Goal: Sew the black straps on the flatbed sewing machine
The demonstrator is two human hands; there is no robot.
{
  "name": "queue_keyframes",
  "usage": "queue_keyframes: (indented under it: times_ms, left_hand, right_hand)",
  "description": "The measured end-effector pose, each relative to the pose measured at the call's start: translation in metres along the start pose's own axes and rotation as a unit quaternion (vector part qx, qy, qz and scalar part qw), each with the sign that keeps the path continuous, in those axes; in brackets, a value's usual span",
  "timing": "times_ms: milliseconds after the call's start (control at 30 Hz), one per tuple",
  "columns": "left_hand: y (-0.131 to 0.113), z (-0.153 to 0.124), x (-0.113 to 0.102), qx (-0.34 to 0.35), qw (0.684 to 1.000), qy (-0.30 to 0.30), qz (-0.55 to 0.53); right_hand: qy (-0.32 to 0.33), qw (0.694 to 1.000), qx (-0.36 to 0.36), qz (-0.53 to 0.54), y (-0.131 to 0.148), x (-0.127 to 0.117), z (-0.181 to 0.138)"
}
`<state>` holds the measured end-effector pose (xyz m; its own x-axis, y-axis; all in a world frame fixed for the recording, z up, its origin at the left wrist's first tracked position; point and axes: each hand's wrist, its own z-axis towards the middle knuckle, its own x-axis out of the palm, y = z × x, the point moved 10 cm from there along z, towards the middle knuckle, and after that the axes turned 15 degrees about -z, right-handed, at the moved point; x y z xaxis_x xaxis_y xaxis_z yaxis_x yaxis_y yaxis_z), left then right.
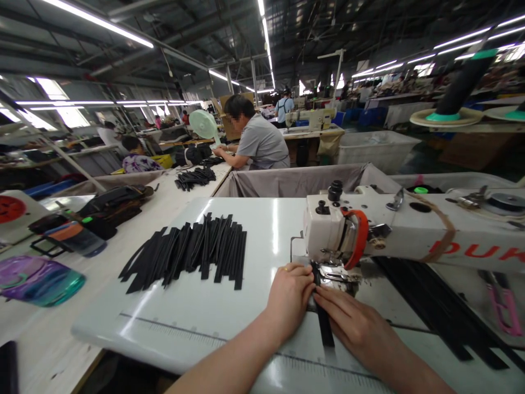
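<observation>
Fingers close together, pinch unclear, left hand and right hand seemingly feed a black strip into the sewing machine just beyond, needing straight alignment

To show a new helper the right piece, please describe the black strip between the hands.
Find the white sewing machine on the right. By its left end, the left hand and right hand touch one black strip. Unlike the strip pile at left and the strips at right, only this is touched.
</observation>
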<state>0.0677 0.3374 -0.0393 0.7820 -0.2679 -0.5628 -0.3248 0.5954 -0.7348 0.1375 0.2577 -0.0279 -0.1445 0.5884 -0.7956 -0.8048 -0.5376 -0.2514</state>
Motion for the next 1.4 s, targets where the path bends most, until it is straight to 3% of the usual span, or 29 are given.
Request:
queue_keyframes:
  times_ms: [400,1033,1400]
  left_hand:
    - [0.001,0.003,0.011,-0.017,0.996,0.050,0.070]
    - [-0.002,0.004,0.010,0.011,1.000,0.014,0.014]
    - [-0.004,0.007,0.011,0.000,0.999,0.025,0.027]
  right_hand:
    - [0.005,1.000,0.010,0.009,-0.003,0.002,-0.001]
    - [0.055,0.974,0.107,0.191,-0.025,0.005,-0.005]
    - [0.066,0.980,0.122,0.140,-0.037,0.017,-0.002]
